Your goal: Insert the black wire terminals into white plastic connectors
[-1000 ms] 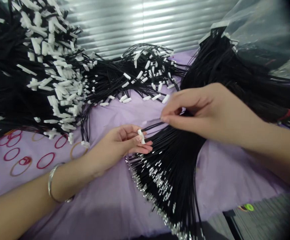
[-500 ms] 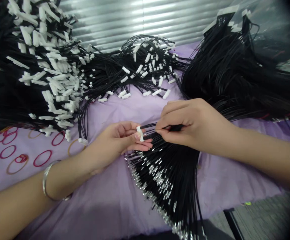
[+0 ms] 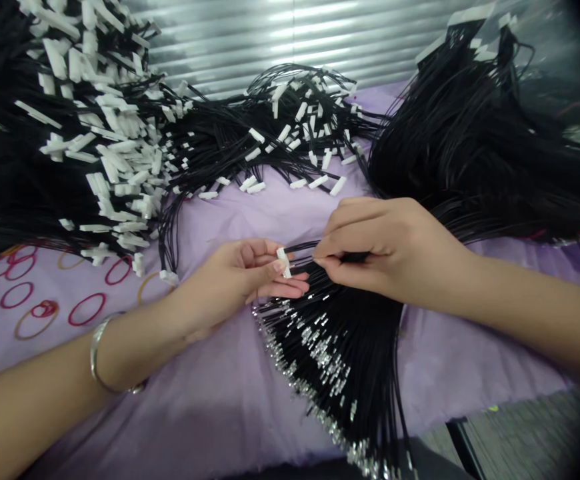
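Observation:
Between thumb and fingers, my left hand [image 3: 257,270] pinches a small white connector housing [image 3: 284,263]. Thin black wires run from the housing toward my right hand [image 3: 370,243], whose thumb and forefinger are pinched on a black wire [image 3: 306,259] just to the right of it. Whether that wire's end is inside the housing I cannot tell. Below both hands a fan of loose black wires [image 3: 365,353] lies spread, with silvery metal terminals [image 3: 323,347] at their tips.
Black wire bundles with white connectors [image 3: 115,153] are heaped at the left, and more lie at the back middle [image 3: 290,133]. A large black wire bundle [image 3: 445,133] lies at the right. Rubber bands [image 3: 87,309] are scattered on the purple cloth [image 3: 210,400]. Behind stands a ribbed metallic surface [image 3: 280,40].
The whole view has shifted slightly. Both hands keep their grips, and the pinch of my right hand stays close to the white connector housing.

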Demonstrator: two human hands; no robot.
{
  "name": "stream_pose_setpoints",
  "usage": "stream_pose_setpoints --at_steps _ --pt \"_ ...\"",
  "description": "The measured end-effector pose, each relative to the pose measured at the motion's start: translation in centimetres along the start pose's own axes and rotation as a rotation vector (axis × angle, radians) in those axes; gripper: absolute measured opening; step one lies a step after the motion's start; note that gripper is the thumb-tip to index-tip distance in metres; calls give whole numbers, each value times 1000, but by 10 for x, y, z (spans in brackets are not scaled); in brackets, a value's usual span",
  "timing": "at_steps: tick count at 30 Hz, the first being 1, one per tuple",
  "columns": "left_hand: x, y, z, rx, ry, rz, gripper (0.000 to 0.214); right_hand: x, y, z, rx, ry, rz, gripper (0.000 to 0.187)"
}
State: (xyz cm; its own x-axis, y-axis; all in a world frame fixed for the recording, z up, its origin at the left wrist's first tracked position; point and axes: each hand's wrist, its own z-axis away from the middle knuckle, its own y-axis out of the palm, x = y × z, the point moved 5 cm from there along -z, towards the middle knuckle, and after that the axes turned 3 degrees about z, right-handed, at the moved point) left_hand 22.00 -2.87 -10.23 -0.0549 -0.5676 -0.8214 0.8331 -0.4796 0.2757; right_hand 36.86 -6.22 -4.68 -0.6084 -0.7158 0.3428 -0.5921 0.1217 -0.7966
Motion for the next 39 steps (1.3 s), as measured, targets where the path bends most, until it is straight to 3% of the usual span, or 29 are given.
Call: stream_pose_setpoints --at_steps 6,16,20,23,26,30,33,39 --pt "-1 0 1 6 -1 -9 7 1 1 -1 104 -85 -25 17" --pt "2 2 0 71 47 -52 7 3 18 -1 59 -137 104 26" --pt "-10 5 3 85 110 -113 7 16 2 -4 -9 -103 325 25" --pt "-30 1 9 -2 230 -193 11 30 -12 -1 -119 -59 382 22" --pt "-45 -5 10 -87 284 -224 10 31 7 5 54 -73 286 23" --pt "-51 -5 1 -73 316 -216 8 8 34 8 258 79 235 27" --pt "-45 -1 -8 -48 312 -134 5 -1 33 5 342 125 56 22" --pt "-12 12 -11 -22 180 -67 3 5 13 5 495 80 -180 11"
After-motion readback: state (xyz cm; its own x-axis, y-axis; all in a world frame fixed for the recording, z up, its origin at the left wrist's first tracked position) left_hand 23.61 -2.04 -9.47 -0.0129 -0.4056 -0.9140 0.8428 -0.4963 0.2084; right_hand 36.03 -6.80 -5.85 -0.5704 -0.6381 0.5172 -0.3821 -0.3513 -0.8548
